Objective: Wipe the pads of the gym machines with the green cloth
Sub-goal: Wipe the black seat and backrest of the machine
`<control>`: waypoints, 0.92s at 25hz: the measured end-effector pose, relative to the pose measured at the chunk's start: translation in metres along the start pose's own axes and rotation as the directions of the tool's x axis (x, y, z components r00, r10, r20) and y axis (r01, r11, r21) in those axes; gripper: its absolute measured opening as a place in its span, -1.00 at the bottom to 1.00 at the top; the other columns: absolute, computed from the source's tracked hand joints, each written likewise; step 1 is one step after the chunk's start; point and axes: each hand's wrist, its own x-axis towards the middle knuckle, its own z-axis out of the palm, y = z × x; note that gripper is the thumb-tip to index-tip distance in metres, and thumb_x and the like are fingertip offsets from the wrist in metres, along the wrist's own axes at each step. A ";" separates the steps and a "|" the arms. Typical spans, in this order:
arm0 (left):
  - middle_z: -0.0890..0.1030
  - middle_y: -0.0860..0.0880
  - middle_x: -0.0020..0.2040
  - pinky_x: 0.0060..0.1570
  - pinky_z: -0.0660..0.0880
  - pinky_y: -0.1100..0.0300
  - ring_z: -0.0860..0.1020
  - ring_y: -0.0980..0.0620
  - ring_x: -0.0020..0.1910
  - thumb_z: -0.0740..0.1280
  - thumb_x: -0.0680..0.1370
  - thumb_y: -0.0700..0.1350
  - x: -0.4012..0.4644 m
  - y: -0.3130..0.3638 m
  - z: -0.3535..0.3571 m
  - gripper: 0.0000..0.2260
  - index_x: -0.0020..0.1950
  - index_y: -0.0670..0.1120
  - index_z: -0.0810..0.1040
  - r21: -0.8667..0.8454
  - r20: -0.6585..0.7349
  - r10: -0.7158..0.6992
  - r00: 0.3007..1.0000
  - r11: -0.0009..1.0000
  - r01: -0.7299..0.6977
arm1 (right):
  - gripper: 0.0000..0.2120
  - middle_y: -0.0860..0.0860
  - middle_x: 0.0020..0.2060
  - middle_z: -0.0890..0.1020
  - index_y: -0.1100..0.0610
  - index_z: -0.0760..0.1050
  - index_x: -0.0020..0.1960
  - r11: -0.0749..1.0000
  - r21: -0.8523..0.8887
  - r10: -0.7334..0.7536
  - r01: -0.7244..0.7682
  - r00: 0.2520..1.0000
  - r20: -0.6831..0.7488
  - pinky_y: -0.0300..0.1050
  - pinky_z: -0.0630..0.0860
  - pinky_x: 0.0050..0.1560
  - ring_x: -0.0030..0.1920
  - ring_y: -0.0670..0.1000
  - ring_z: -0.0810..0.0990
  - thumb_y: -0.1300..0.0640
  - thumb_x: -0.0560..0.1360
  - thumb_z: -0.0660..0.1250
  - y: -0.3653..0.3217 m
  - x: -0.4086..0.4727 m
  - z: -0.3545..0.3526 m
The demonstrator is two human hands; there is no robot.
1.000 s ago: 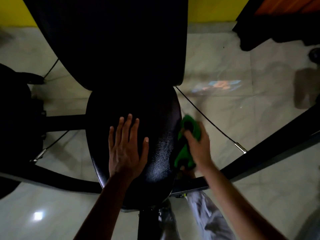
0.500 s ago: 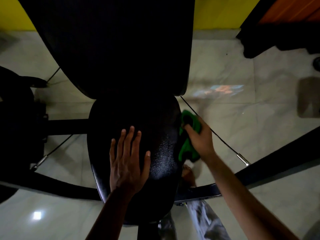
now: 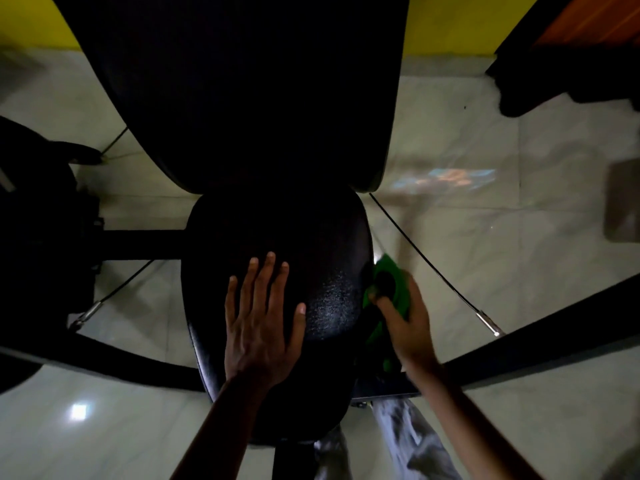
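A black padded seat point(image 3: 311, 244) fills the middle of the view, with a larger black back pad point(image 3: 249, 88) above it. My left hand point(image 3: 259, 320) lies flat on the seat, fingers spread, holding nothing. My right hand point(image 3: 410, 323) grips the green cloth point(image 3: 394, 285) and presses it against the seat's right side edge. Part of the cloth hangs down below my fingers. The hand and cloth are blurred.
Black frame bars point(image 3: 554, 327) run out from under the seat to the right and left point(image 3: 86, 355). Thin cables point(image 3: 429, 268) with metal ends cross the pale tiled floor point(image 3: 502, 237). More dark machine parts point(image 3: 38, 220) stand at left. My trouser leg point(image 3: 412, 441) shows below.
My right hand with the cloth has slid along the seat's right edge, first up and then back toward me. The left hand stays flat on the seat. The camera has shifted slightly.
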 end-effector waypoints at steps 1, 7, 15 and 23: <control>0.32 -0.14 0.47 0.43 0.09 -0.10 0.22 -0.11 0.48 0.11 0.55 0.07 -0.001 -0.001 0.000 -0.49 0.43 -0.15 0.34 0.004 0.002 0.002 1.000 1.000 -0.002 | -0.59 0.14 0.03 0.54 -0.19 0.45 0.12 1.000 -0.003 -0.014 0.014 1.000 -0.008 -0.03 0.52 0.06 0.04 0.10 0.56 -0.08 0.27 0.31 0.007 -0.022 0.001; 0.30 -0.12 0.48 0.45 0.06 -0.07 0.20 -0.10 0.49 0.10 0.55 0.08 -0.003 -0.004 -0.001 -0.49 0.44 -0.14 0.34 -0.005 0.007 0.017 1.000 1.000 -0.017 | -0.60 0.11 0.00 0.52 -0.40 0.39 0.04 0.990 -0.075 -0.120 0.116 0.991 -0.055 0.06 0.50 0.04 0.03 0.12 0.52 -0.08 0.25 0.32 0.016 -0.085 0.014; 0.36 -0.15 0.44 0.44 0.14 -0.08 0.27 -0.14 0.46 0.08 0.57 0.09 -0.009 -0.004 -0.002 -0.50 0.41 -0.16 0.39 -0.056 -0.001 0.003 1.000 0.998 -0.003 | -0.51 -0.09 -0.06 0.55 0.03 0.33 0.13 0.911 -0.305 -0.255 0.276 0.961 0.108 -0.44 0.43 -0.10 -0.08 -0.10 0.57 0.08 0.24 0.39 -0.023 -0.047 -0.007; 0.36 -0.08 0.46 0.42 0.12 -0.01 0.25 -0.05 0.47 0.08 0.60 0.07 -0.050 0.013 0.002 -0.55 0.42 -0.09 0.40 -0.075 -0.107 -0.301 0.948 0.953 0.294 | -0.54 0.23 0.11 0.46 0.22 0.44 0.19 0.348 -0.622 -0.370 0.701 0.712 0.596 -0.02 0.45 0.01 0.04 0.23 0.52 0.15 0.35 0.50 -0.115 0.088 0.056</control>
